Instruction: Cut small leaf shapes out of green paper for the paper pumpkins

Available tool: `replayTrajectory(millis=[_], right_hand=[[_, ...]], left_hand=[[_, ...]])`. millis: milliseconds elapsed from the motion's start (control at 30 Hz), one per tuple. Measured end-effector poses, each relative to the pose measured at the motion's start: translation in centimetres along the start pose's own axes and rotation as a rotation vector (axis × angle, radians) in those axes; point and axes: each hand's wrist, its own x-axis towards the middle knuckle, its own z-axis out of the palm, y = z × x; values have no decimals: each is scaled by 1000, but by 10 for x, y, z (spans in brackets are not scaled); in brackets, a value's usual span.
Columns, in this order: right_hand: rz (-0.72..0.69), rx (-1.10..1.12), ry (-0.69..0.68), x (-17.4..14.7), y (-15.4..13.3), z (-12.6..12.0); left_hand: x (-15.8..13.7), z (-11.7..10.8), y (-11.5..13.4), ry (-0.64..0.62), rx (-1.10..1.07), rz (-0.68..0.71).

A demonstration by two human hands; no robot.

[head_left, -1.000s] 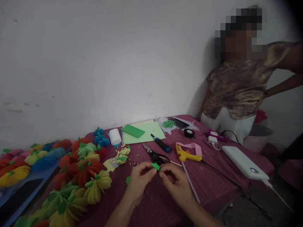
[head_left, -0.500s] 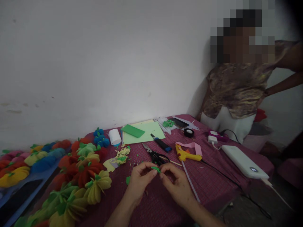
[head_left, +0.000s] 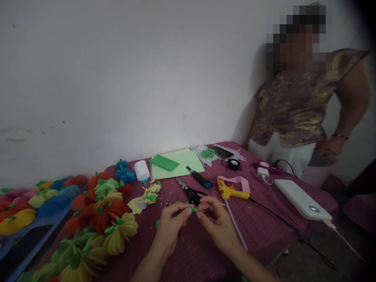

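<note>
Between my two hands, over the front of the table, is a small folded green piece (head_left: 194, 209), like paper or foam. My left hand (head_left: 173, 222) pinches it between thumb and forefinger. My right hand (head_left: 217, 224) has its thumb and fingertips closed around the piece's right end. Just beyond my fingers lie black-handled scissors (head_left: 192, 192), blades pointing away to the left; the fingers hide part of the handles. A yellow glue gun (head_left: 233, 192) rests to the right, with a pink strip (head_left: 242, 181) beside it.
Colourful petalled, pumpkin-like pieces (head_left: 110, 213) crowd the left. Behind are a cutter (head_left: 199, 178), green sheets (head_left: 183, 166), a white roll (head_left: 141, 170) and scraps (head_left: 151, 194). A tape measure (head_left: 234, 164), power bank (head_left: 302, 199) and cable (head_left: 273, 215) lie right. A person (head_left: 293, 105) stands beyond.
My right fingers have loosened and lifted slightly around the green piece, while my left hand keeps its pinch. The person at the right has lowered an arm from the hip.
</note>
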Motion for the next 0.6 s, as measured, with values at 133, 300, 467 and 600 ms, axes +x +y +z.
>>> replayTrajectory(millis=[133, 300, 467, 600], right_hand=[[35, 53, 47, 2, 3, 2], [79, 113, 51, 4, 0, 6], [104, 118, 11, 6, 0, 7], [66, -123, -57, 21, 15, -9]], left_hand=[[1, 3, 1, 22, -30, -27], [1, 4, -1, 35, 6, -23], [1, 3, -1, 58, -30, -40], [4, -1, 3, 130, -82, -15]])
